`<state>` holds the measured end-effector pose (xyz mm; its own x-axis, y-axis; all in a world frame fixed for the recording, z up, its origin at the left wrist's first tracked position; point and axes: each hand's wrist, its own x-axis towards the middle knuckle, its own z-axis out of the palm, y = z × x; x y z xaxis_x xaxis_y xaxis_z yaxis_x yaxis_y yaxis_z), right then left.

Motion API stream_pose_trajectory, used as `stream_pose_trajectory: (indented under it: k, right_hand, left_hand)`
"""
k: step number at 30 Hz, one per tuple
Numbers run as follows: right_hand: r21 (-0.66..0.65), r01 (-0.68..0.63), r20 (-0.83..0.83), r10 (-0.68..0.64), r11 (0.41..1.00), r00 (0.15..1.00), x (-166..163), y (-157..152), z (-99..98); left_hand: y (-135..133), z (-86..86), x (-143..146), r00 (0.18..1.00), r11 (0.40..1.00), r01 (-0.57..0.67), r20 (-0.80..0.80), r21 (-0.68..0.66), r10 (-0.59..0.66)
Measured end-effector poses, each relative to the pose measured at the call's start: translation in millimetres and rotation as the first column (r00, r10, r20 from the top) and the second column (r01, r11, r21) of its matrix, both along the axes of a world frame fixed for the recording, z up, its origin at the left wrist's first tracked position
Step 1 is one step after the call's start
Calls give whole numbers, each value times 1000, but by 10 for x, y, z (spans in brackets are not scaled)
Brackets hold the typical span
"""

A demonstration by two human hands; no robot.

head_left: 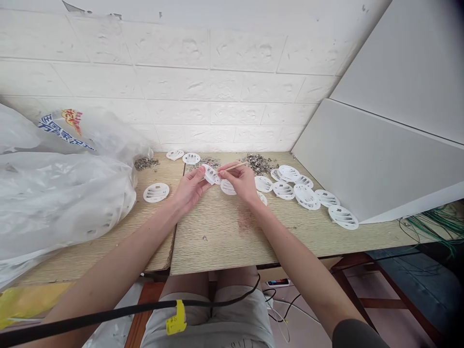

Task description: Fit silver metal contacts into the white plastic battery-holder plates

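Observation:
My left hand (192,190) holds a round white plastic battery holder–like disc (210,174) by its edge, tilted up over the table. In my right hand (242,181) is a thin wooden stick (235,166), its tip at the slots of that disc. Another white disc (227,187) lies on the table just below, partly hidden by the right hand. Behind the hands are a heap of small metal pieces (259,163) and a thinner scatter of metal pieces (207,163).
Several white discs (305,195) lie in a spread on the right, beside a grey panel (391,159). Filled plastic bags (65,193) crowd the left, near a single disc (156,192). Green wires (438,222) hang at the far right. A black cable (130,309) crosses in front.

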<state>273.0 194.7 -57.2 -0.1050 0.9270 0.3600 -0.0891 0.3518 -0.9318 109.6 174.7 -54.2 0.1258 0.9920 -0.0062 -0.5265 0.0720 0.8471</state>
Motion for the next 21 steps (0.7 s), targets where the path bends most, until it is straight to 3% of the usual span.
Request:
stream_pose_trajectory:
  k: [5,11,21]
  right_hand:
    - [124,83,139,-100,989,985,-31,-29,-41]
    - [224,128,236,-181,966,955,-75,-88,-27]
    - [105,103,35,-108,989,994,-81,-82,-46]
  left_hand:
    - [5,-26,16,999,999,-36,2,-38,36]
    - [13,-23,21,998,998,-54,-10,19,55]
    - [1,35,22,997,998,-65,42,-8,65]
